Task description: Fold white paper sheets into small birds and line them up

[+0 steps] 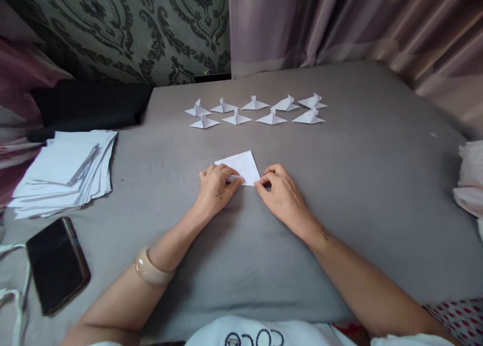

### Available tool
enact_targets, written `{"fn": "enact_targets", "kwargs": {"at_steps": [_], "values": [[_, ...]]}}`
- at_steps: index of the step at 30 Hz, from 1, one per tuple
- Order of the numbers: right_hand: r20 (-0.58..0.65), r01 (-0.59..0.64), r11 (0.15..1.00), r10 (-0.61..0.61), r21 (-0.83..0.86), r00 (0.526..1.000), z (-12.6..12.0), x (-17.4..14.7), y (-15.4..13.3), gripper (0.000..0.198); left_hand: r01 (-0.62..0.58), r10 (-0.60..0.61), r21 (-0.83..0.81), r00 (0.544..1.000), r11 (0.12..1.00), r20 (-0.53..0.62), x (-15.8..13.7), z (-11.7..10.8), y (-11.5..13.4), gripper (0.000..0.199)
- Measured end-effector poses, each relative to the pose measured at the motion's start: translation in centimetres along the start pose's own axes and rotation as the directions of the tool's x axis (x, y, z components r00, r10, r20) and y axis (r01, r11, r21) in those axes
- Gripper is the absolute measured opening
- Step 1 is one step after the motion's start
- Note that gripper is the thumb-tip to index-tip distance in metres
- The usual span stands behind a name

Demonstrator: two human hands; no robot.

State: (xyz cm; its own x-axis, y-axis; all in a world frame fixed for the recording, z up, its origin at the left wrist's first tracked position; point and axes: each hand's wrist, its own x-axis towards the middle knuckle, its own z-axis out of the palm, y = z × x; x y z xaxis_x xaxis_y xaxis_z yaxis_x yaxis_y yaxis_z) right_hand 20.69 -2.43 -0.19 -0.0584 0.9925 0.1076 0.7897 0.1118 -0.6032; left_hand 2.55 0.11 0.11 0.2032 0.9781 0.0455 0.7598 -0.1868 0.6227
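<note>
A small white sheet of folded paper (247,166) lies on the grey cloth in front of me. My left hand (219,185) covers its left part, thumb and fingers closed on its near edge. At the paper's lower right corner, my right hand (281,190) pinches with thumb and forefinger. Part of the fold is hidden under my left fingers. Beyond it stand several folded paper birds (236,117) in two rows, their wings spread to the sides.
To the left sits a stack of white paper (64,170), with a black phone (56,265) and a white cable (22,285) nearer me. A black cloth-like item (94,104) lies at the back left. Curtains (279,24) hang behind; pale fabric (470,180) is at the right edge.
</note>
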Motion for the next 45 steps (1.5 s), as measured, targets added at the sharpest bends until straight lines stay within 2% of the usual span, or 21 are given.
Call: {"fn": "enact_targets", "kwargs": {"at_steps": [5, 10, 16, 19, 21, 23, 28, 35, 38, 43, 45], "values": [[0.002, -0.021, 1.0, 0.021, -0.001, 1.0, -0.4, 0.2, 0.4, 0.012, -0.024, 0.024, -0.007, 1.0, 1.0, -0.003, -0.1, 0.1, -0.2, 0.013], [0.091, -0.066, 0.997, 0.061, 0.047, 0.994, -1.0, 0.5, 1.0, 0.008, -0.005, 0.005, -0.013, 1.0, 1.0, 0.007, 0.0, 0.0, -0.1, 0.012], [0.132, -0.03, 0.985, 0.007, 0.167, 0.991, -1.9, 0.6, 2.2, 0.002, -0.022, 0.022, -0.009, 1.0, 1.0, 0.005, 0.0, -0.1, 0.0, 0.011], [0.064, -0.044, 0.975, 0.03, 0.217, 0.997, -1.9, 0.6, 1.6, 0.01, -0.052, 0.052, -0.005, 0.999, 0.999, -0.001, 0.0, -0.1, -0.1, 0.011], [-0.006, 0.018, 0.966, -0.017, 0.257, 1.0, -1.4, 0.5, 0.8, 0.018, -0.064, 0.064, 0.007, 0.998, 0.998, 0.002, 0.0, 0.0, -0.1, 0.012], [0.017, 0.118, 0.953, -0.127, 0.28, 0.992, -0.7, 0.3, 0.1, 0.021, -0.059, 0.059, 0.031, 0.998, 0.998, 0.012, 0.0, 0.0, -0.1, 0.012], [0.062, 0.252, 0.956, -0.264, 0.147, 0.963, 0.3, -0.5, -0.7, 0.025, -0.018, 0.017, 0.069, 1.0, 0.997, 0.016, -0.2, -0.2, -0.1, 0.015], [0.084, 0.31, 0.951, -0.311, 0.02, 0.947, 0.2, -1.4, -0.9, 0.034, 0.015, -0.013, -0.029, 0.998, 0.999, 0.067, 0.1, -1.1, -1.2, 0.027], [0.08, 0.307, 0.952, -0.306, -0.002, 0.949, 0.3, -1.6, -1.0, 0.034, -0.03, 0.036, -0.057, 0.995, 0.998, 0.098, 0.1, -1.7, -1.8, 0.03], [0.085, 0.317, 0.949, -0.315, -0.01, 0.945, 0.3, -1.6, -1.0, 0.035, -0.138, 0.14, -0.024, 0.967, 0.99, 0.213, 0.1, -2.5, -2.5, 0.013], [0.087, 0.323, 0.946, -0.32, -0.013, 0.943, 0.3, -1.6, -1.0, 0.036, -0.165, 0.16, 0.009, 0.967, 0.986, 0.198, 0.1, -2.5, -2.4, 0.018]]}}
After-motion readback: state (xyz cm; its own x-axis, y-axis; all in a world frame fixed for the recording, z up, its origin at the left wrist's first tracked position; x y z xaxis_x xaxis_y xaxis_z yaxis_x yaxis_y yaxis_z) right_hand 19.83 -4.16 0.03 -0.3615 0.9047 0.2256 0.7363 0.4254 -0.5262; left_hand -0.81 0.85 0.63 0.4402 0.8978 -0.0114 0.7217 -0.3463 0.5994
